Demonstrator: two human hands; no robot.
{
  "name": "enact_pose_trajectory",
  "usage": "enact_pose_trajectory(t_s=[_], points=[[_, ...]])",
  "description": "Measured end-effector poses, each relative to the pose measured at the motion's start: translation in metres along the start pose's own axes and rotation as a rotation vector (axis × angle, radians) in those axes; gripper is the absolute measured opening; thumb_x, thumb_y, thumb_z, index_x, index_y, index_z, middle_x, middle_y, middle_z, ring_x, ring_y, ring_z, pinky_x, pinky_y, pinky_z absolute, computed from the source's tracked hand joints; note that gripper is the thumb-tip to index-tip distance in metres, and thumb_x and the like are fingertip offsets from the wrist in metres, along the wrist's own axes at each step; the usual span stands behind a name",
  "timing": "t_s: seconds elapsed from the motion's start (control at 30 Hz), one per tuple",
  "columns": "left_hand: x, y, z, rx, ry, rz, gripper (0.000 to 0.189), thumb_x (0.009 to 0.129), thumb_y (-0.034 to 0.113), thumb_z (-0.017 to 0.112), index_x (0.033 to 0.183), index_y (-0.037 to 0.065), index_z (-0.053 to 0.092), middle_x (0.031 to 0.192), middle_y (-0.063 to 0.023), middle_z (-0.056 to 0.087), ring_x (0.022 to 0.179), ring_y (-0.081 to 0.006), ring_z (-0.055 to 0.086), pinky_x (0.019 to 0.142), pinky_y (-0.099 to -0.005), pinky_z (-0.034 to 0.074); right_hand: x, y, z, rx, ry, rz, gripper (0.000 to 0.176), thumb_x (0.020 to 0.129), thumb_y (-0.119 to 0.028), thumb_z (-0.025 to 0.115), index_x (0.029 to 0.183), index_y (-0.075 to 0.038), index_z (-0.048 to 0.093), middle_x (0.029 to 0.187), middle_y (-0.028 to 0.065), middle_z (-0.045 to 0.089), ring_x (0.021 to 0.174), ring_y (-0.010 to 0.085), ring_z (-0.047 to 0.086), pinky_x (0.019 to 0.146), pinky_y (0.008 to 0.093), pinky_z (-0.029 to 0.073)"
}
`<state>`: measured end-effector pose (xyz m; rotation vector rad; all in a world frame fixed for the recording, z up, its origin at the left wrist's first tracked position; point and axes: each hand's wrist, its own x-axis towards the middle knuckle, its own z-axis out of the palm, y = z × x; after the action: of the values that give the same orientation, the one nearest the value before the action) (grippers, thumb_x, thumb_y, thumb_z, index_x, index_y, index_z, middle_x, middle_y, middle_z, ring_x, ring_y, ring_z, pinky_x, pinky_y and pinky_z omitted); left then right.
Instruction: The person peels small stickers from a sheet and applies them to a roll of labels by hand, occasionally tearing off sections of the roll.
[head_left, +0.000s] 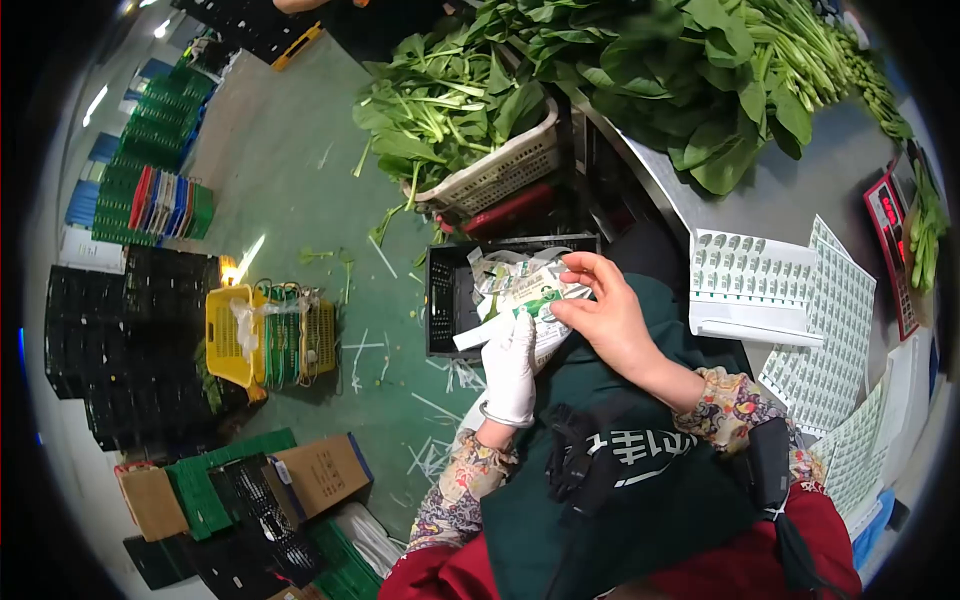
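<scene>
I have the gloved left hand (511, 368) and bare right hand (612, 318) pinching a green-and-white packet (542, 292), the black crate (438, 312) just beyond them.

Print on held label (538, 296) too small; leaf pile (715, 85) cut by top edge.

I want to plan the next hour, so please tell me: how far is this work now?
Apparently done: printed strips are gathered at the black crate.
In hand: the gloved left hand and right hand hold a green-and-white printed label.
Probably left: the label sheets carry many rows, and leafy greens lie loose in the beige crate. I cannot tell the total.
</scene>
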<state>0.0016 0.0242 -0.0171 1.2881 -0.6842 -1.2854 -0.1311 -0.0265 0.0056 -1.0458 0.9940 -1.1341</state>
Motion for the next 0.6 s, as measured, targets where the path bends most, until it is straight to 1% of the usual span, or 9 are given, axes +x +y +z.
enact_pose_trajectory(t_s=[0.03, 0.23, 0.27, 0.33, 0.37, 0.4, 0.5, 0.53, 0.6], points=[[0.001, 0.0, 0.003, -0.132, 0.003, -0.037, 0.029, 0.092, 0.018, 0.053, 0.108, -0.006, 0.058, 0.099, -0.0092, 0.062, 0.086, -0.0121, 0.058, 0.075, -0.0245, 0.047, -0.001, -0.003, 0.002, -0.064, 0.021, -0.048, 0.046, 0.072, 0.006, 0.065, 0.114, 0.001, 0.048, 0.113, 0.0102, 0.042, 0.103, 0.0169, 0.052, 0.079, 0.0281, 0.053], [-0.005, 0.003, 0.01, -0.054, 0.074, -0.02, 0.024, 0.086, 0.006, 0.06, 0.107, -0.005, 0.059, 0.098, -0.007, 0.062, 0.086, -0.0109, 0.057, 0.076, -0.0246, 0.047, -0.006, -0.007, 0.0, -0.289, 0.021, -0.308, 0.041, 0.074, 0.007, 0.062, 0.113, 0.0, 0.049, 0.112, 0.0121, 0.041, 0.099, 0.0203, 0.053, 0.072, 0.0249, 0.055], [-0.006, 0.006, 0.014, -0.098, 0.078, -0.022, 0.024, 0.085, 0.006, 0.061, 0.106, -0.005, 0.059, 0.097, -0.0071, 0.062, 0.084, -0.0111, 0.057, 0.075, -0.0243, 0.048, -0.006, -0.006, -0.001, -0.267, -0.011, -0.276, 0.046, 0.074, 0.005, 0.062, 0.117, 0.0, 0.046, 0.113, 0.014, 0.041, 0.103, 0.0249, 0.051, 0.079, 0.0292, 0.052], [-0.002, 0.004, 0.014, -0.05, 0.117, -0.07, 0.025, 0.082, 0.004, 0.063, 0.105, -0.005, 0.059, 0.095, -0.0092, 0.062, 0.082, -0.0132, 0.059, 0.074, -0.0258, 0.05, -0.007, -0.004, -0.005, -0.506, -0.011, -0.301, 0.051, 0.074, 0.001, 0.065, 0.121, -0.002, 0.046, 0.117, 0.0143, 0.04, 0.098, 0.0253, 0.052, 0.082, 0.0318, 0.048], [-0.002, 0.008, 0.017, -0.064, 0.118, -0.119, 0.025, 0.083, 0.004, 0.062, 0.106, -0.005, 0.058, 0.096, -0.0101, 0.063, 0.083, -0.0142, 0.06, 0.075, -0.0269, 0.051, -0.005, -0.006, -0.01, -0.682, 0.029, -0.426, 0.054, 0.075, -0.007, 0.066, 0.123, -0.003, 0.044, 0.118, 0.017, 0.039, 0.097, 0.0311, 0.051, 0.086, 0.0369, 0.043], [-0.002, 0.012, 0.019, -0.078, 0.123, -0.167, 0.024, 0.084, 0.005, 0.061, 0.106, -0.005, 0.057, 0.098, -0.011, 0.063, 0.084, -0.0151, 0.061, 0.075, -0.028, 0.052, -0.007, -0.009, -0.013, -0.733, 0.06, -0.401, 0.051, 0.076, -0.014, 0.066, 0.122, -0.003, 0.045, 0.117, 0.0164, 0.043, 0.1, 0.0337, 0.05, 0.088, 0.0406, 0.041], [0.011, 0.01, 0.003, -0.01, -0.096, -0.169, 0.021, 0.087, 0.005, 0.056, 0.106, -0.005, 0.056, 0.101, -0.0117, 0.062, 0.086, -0.0171, 0.062, 0.075, -0.0289, 0.053, -0.009, -0.027, -0.037, -0.752, -0.058, -0.368, 0.034, 0.08, -0.015, 0.063, 0.109, -0.001, 0.055, 0.097, 0.0118, 0.059, 0.093, 0.0318, 0.055, 0.083, 0.0393, 0.044], [0.017, 0.008, -0.003, 0.02, -0.154, -0.198, 0.022, 0.087, 0.004, 0.055, 0.106, -0.005, 0.056, 0.101, -0.0121, 0.062, 0.087, -0.0164, 0.062, 0.074, -0.0285, 0.052, -0.007, -0.041, -0.052, -0.73, -0.069, -0.495, 0.027, 0.08, -0.014, 0.064, 0.101, 0.0, 0.058, 0.093, 0.0121, 0.061, 0.089, 0.0308, 0.057, 0.079, 0.0374, 0.046], [0.025, 0.004, -0.02, 0.311, -0.215, -0.143, 0.024, 0.086, 0.005, 0.056, 0.107, -0.006, 0.056, 0.1, -0.0113, 0.062, 0.084, -0.0141, 0.061, 0.073, -0.0263, 0.05, 0.0, -0.075, -0.092, -0.836, -0.087, -0.66, 0.027, 0.077, -0.014, 0.067, 0.1, -0.002, 0.06, 0.095, 0.0128, 0.061, 0.092, 0.0299, 0.057, 0.081, 0.0362, 0.045]])
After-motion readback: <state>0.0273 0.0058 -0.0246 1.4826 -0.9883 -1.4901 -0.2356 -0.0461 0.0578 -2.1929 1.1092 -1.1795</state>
